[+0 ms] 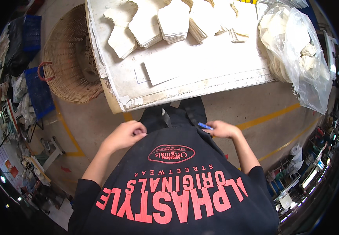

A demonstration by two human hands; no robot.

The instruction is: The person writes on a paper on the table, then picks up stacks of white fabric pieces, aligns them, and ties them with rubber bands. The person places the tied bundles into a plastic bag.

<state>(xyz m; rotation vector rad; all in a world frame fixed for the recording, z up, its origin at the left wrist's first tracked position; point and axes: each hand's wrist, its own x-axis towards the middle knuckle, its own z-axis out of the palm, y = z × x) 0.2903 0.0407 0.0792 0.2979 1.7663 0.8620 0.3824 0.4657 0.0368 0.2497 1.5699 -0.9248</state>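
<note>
While a blue tool (205,126) is gripped in the right hand (222,129), fingers closed, near three o'clock, the left hand (128,134) is loosely curled near eight, its hold impossible to tell, cream stacks (173,21) spread on the table (216,70) at twelve.

One blue object (205,126), perhaps five stacks (173,20).

Passage over near side of white table (224,66); cream stacks (173,19) bar far side, plastic bag (314,82) right, wicker basket (65,43) left.
</note>
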